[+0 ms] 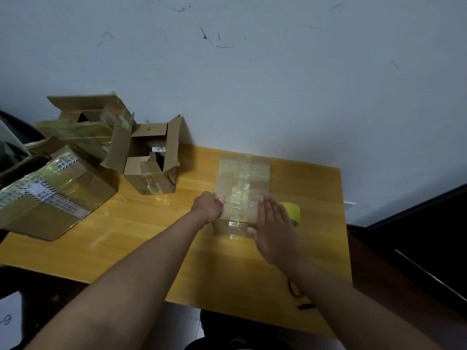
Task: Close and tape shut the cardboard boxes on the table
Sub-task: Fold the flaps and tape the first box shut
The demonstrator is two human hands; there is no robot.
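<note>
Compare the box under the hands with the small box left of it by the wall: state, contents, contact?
The box under the hands has its flaps shut and taped across the top; the small box has flaps standing open. Nothing shows inside the first; items show inside the second. The left hand and right hand touch the first; nothing touches the second. Both are brown cardboard on the table.

Wooden tabletop (pixel 151 231), yellow-orange, glossy, set against wall. Taped-shut box (pixel 242 183) stood near centre, toward 1 o'clock. Yellow tape roll (pixel 293 210) placed just beside it at 3 o'clock. Open box (pixel 149 160), flaps up, seen at 11 o'clock. Large taped, labelled box (pixel 55 195) rested at 9 o'clock edge, overhanging. Small dark object (pixel 307 306) lies near 5 o'clock edge.
</note>
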